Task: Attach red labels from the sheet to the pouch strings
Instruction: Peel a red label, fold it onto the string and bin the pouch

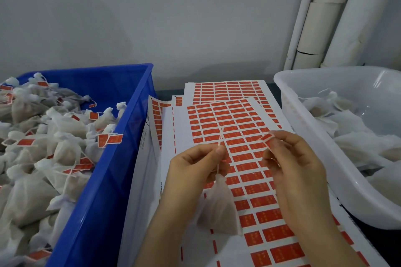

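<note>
My left hand [195, 165] pinches the white string [220, 138] of a small mesh pouch [219, 206], which dangles below my fingers over the label sheet [245, 136]. The string's free end sticks up above my thumb. My right hand [290, 158] holds one peeled red label [267, 138] between its fingertips, a short way to the right of the string and apart from it. The sheet carries rows of red labels, with more sheets stacked under it.
A blue crate [121, 136] on the left is heaped with pouches that bear red labels. A translucent white tub [303, 115] on the right holds pouches without labels. White pipes [325, 17] run up the wall at the back right.
</note>
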The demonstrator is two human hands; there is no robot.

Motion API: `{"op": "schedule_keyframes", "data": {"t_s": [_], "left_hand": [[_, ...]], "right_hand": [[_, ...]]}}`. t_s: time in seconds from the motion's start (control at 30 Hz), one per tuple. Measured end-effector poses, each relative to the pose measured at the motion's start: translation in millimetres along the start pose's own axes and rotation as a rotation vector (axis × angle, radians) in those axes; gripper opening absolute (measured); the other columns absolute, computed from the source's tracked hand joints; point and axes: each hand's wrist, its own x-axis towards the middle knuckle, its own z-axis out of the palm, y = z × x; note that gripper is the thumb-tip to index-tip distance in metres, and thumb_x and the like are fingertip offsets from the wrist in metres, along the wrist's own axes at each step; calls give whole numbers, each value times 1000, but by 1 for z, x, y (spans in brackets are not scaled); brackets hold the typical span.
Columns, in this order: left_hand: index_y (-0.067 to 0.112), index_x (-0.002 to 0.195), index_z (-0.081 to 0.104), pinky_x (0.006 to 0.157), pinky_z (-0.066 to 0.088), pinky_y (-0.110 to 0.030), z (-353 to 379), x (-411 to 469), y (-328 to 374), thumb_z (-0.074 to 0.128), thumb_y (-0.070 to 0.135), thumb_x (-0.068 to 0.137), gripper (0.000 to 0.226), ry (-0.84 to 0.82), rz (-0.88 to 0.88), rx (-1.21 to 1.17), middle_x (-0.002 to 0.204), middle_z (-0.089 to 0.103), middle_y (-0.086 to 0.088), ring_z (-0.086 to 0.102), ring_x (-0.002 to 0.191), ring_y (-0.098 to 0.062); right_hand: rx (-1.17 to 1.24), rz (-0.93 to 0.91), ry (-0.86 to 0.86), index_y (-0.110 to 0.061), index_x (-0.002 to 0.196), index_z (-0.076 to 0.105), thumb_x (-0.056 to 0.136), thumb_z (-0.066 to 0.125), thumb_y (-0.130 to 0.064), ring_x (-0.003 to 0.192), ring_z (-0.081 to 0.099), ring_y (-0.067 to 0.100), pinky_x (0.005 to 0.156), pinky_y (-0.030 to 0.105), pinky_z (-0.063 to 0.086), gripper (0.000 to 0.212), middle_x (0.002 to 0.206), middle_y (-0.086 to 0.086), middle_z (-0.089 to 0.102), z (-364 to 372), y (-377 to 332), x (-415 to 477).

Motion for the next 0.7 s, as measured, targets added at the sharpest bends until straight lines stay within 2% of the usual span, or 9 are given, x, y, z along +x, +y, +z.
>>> {"op": "schedule_keyframes", "data": {"t_s": [0.1, 0.2, 0.37, 0.5, 0.7], "left_hand": [[23, 86, 76, 76, 58, -36, 4, -1, -1, 67, 38, 66, 27, -1, -10, -58, 92, 75, 2, 72, 86, -18], [30, 86, 77, 77, 58, -33, 6, -3, -2, 66, 34, 71, 19, -9, 16, -51, 93, 75, 5, 71, 88, -15], [38, 78, 77, 71, 58, -23, 8, -5, -2, 67, 35, 63, 18, 1, 53, -35, 89, 75, 8, 70, 87, -10], [36, 77, 77, 75, 58, -26, 8, -4, -3, 66, 34, 63, 18, -12, 60, -20, 90, 75, 7, 71, 88, -13], [37, 79, 77, 63, 54, -18, 9, -7, 1, 63, 32, 66, 20, -91, 91, 2, 85, 75, 5, 71, 78, -12]], "right_hand": [[-46, -53, -138, -52, 86, 62, 65, 56, -53, 79, 63, -8, 51, 4, 44, 22, 85, -32, 65, 8, -5, -8], [-58, -106, -229, -42, 95, 57, 66, 62, -45, 78, 63, -11, 54, 0, 42, 30, 82, -33, 64, 15, -4, -14], [-36, -136, -240, -34, 101, 51, 67, 66, -37, 76, 65, -6, 57, 2, 44, 38, 81, -27, 67, 15, -2, -13], [-54, -152, -243, -35, 103, 49, 67, 65, -39, 79, 64, -8, 58, 2, 44, 40, 84, -30, 66, 15, -1, -12], [-38, -149, -248, -36, 103, 49, 67, 65, -37, 79, 63, -13, 58, 2, 44, 40, 82, -35, 64, 15, -1, -10]]}}
